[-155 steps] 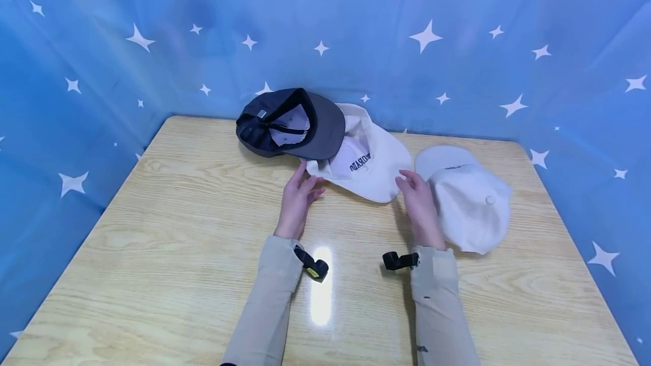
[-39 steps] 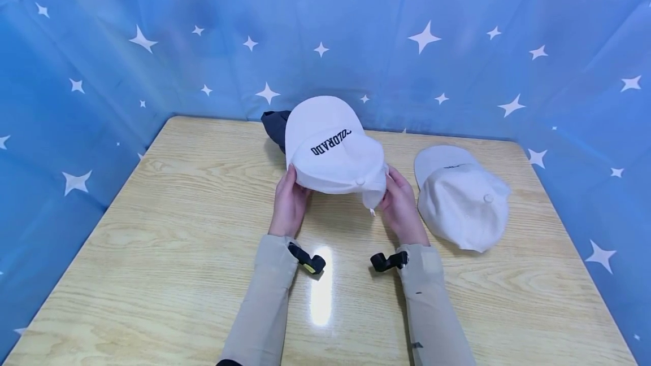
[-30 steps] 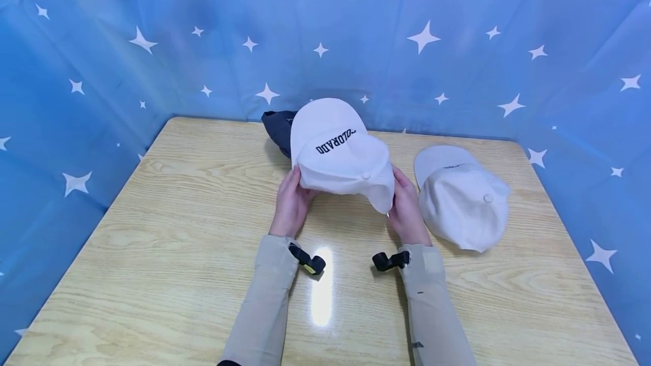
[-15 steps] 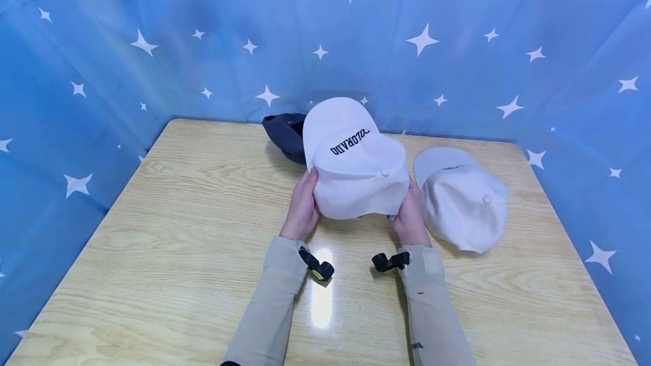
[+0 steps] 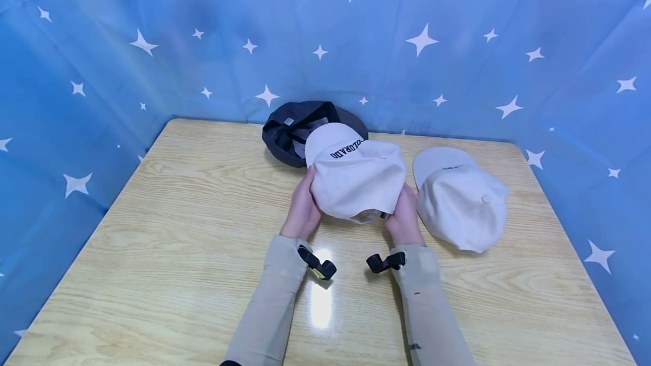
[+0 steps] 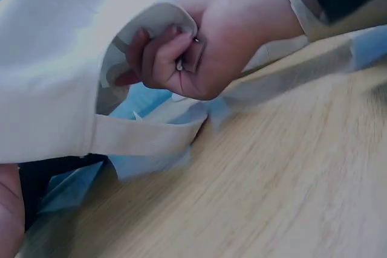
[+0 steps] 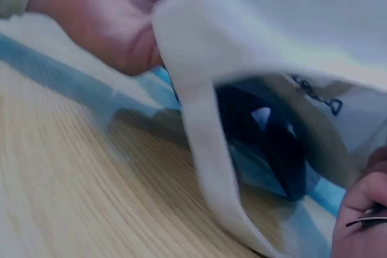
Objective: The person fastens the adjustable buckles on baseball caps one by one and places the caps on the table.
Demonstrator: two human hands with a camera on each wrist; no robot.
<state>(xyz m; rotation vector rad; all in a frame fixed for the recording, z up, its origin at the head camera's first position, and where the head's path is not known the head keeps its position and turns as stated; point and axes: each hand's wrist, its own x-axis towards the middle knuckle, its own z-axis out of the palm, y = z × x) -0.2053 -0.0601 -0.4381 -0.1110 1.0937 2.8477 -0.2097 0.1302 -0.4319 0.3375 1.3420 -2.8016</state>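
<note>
Both hands hold a white baseball cap [image 5: 358, 182] lettered COLORADO, crown up, its brim pointing away and the back opening facing me. At its left side the left hand [image 5: 301, 205] grips the edge, thumb on the outside. My right hand [image 5: 405, 216] grips the right rear; in the left wrist view, this right hand [image 6: 199, 46] has its fingers curled inside the rim near a small metal buckle [image 6: 192, 55]. The back strap [image 7: 208, 155] hangs as a loop in the right wrist view. Behind the held cap lies a dark cap [image 5: 277, 143], inside up, partly hidden.
A second white cap [image 5: 465, 208] lies crown up on the wooden table [image 5: 178, 242], just right of the right hand. Blue star-printed cloth [image 5: 325, 21] stands behind the table and along its sides.
The white cap, first lying inside up under the dark brim, has been picked up and turned crown up. Lately it moved right, then its brim dipped, exposing more of the dark cap.
</note>
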